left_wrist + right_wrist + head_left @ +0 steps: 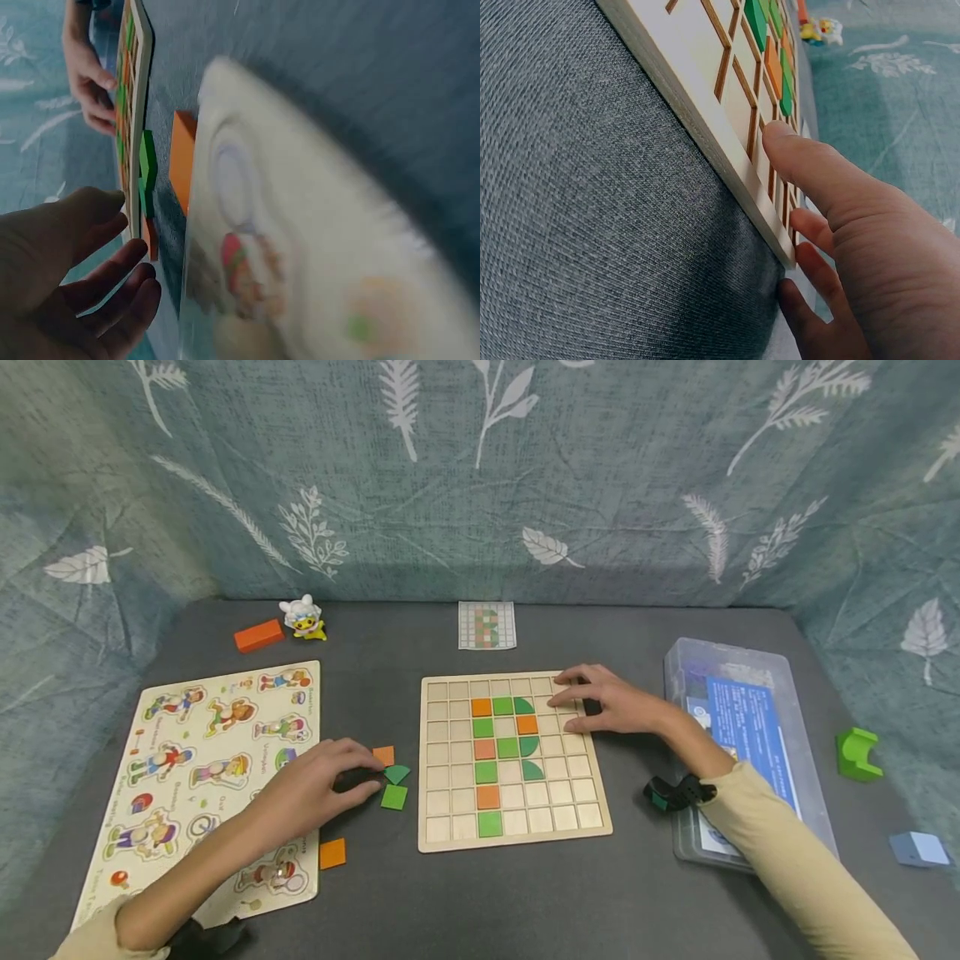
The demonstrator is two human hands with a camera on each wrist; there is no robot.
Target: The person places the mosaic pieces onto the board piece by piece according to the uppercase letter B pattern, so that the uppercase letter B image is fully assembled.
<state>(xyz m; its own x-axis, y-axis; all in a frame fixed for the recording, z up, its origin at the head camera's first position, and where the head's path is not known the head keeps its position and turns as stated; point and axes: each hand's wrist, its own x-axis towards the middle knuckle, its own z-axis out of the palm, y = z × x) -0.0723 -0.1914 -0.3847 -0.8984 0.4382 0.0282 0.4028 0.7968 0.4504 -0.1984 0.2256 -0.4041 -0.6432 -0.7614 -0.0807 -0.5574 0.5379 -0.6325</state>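
Observation:
A wooden grid board point(517, 842) carries orange and green square tiles and several dark green rounded tiles point(532, 769). My left hand point(322, 781) hovers beside three loose tiles left of the board: an orange square point(384, 755), a dark green rounded one point(397, 773) and a light green square point(393, 797). In the left wrist view its fingers point(124, 274) are loosely bent and hold nothing. My right hand point(611, 700) lies over the board's upper right edge, thumb and fingers spread; the right wrist view shows its thumb point(810, 161) over bare cells.
Under my left forearm lies a picture puzzle board point(180, 802), with an orange tile point(332, 853) at its edge. A pattern card point(487, 626) is behind the grid. A plastic box point(806, 793) stands right, near green point(857, 754) and blue point(918, 849) blocks. A figurine point(303, 617) stands back left.

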